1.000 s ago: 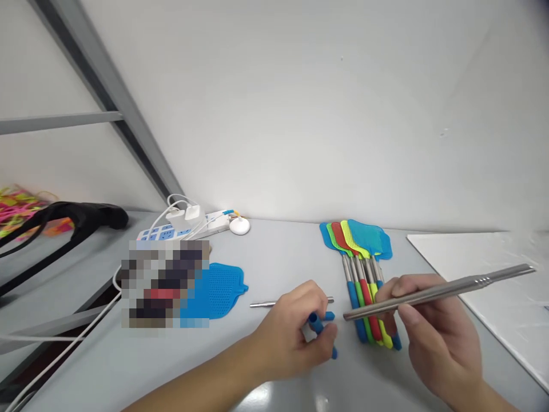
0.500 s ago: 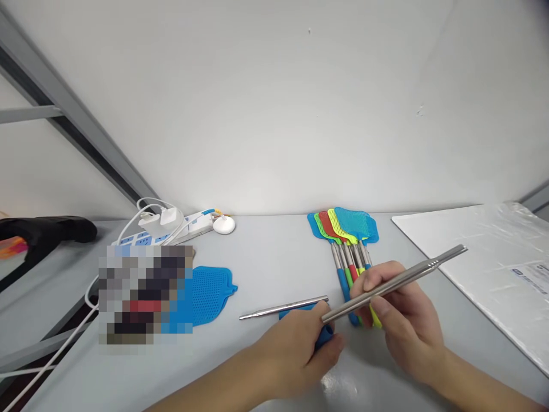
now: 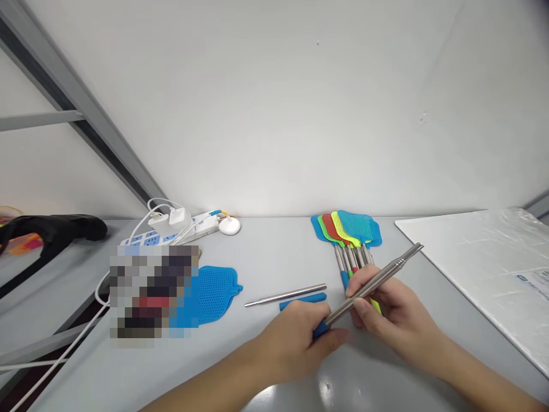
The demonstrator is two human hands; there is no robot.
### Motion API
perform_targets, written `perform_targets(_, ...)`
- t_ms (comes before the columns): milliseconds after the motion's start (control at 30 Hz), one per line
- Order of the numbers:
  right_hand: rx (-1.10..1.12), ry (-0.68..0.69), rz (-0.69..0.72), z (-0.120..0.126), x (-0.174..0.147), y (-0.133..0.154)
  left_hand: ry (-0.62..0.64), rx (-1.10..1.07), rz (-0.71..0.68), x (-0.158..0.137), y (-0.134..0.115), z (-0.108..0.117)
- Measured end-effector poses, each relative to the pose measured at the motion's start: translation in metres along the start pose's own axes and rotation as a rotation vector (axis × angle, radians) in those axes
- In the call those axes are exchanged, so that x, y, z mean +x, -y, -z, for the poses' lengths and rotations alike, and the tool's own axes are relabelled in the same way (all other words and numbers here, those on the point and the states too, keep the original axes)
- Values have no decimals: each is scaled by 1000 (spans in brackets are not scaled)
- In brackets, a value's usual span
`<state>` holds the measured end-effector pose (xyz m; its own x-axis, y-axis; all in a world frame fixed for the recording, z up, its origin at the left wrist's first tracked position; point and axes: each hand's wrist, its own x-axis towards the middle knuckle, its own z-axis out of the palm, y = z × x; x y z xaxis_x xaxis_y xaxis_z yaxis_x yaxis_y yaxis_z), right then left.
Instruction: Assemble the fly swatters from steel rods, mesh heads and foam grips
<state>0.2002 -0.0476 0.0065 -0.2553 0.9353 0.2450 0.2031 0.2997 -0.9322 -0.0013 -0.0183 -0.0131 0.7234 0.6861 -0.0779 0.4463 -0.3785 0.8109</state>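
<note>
My left hand is closed around a blue handle sleeve, most of it hidden by the fingers. My right hand pinches a metal telescopic rod between thumb and fingers. The rod slants up to the right, and its lower end meets the mouth of the sleeve; how deep it sits I cannot tell. Just beyond my left hand lie a second metal rod and another blue handle sleeve. Behind my right hand several fly swatters with blue, green, red and yellow heads lie fanned out.
Blue swatter heads lie at the left beside a pixelated patch. A power strip with white plugs and cables and a round white device stand near the wall. A white wrapped board covers the table's right side.
The rod in my right hand has moved down and left, its lower end now at the blue sleeve's mouth. The view has shifted slightly, showing more of the loose sleeve on the table.
</note>
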Motion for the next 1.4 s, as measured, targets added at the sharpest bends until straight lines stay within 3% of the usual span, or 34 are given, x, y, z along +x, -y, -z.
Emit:
perform_targets(167, -116, 313, -189, -3, 0, 10, 8, -81, -151, 0, -2, 1)
perform_targets(233, -94, 327, -224, -7, -1, 12, 4, -130, -205, 0, -2, 0)
perform_targets(367, 33, 177, -217, -9, 0, 11, -63, -146, -206, 1, 3, -3)
perform_targets(533, 28, -100, -143, -11, 8, 13, -147, -114, -44, 3, 6, -5)
perform_targets(667, 28, -141, -30, -23, 23, 27, -249, -220, -10, 2, 2, -6)
perform_targets(800, 218, -153, 16, -28, 54, 47, -518, -327, -21, 1, 3, -9)
perform_targets(967, 509, -446, 119, -32, 102, 50, -891, -238, -68, 5, 13, 3)
perform_targets(1067, 511, -497, 90, -40, 119, 34, -996, -152, -101, 7, 18, 14)
perform_targets(1267, 453, -391, 23, -52, 121, 12, -892, -119, 5, 9, 22, 15)
perform_targets(1400, 451, -343, 25, -55, 119, 9, -660, 242, -47, 7, 20, 10)
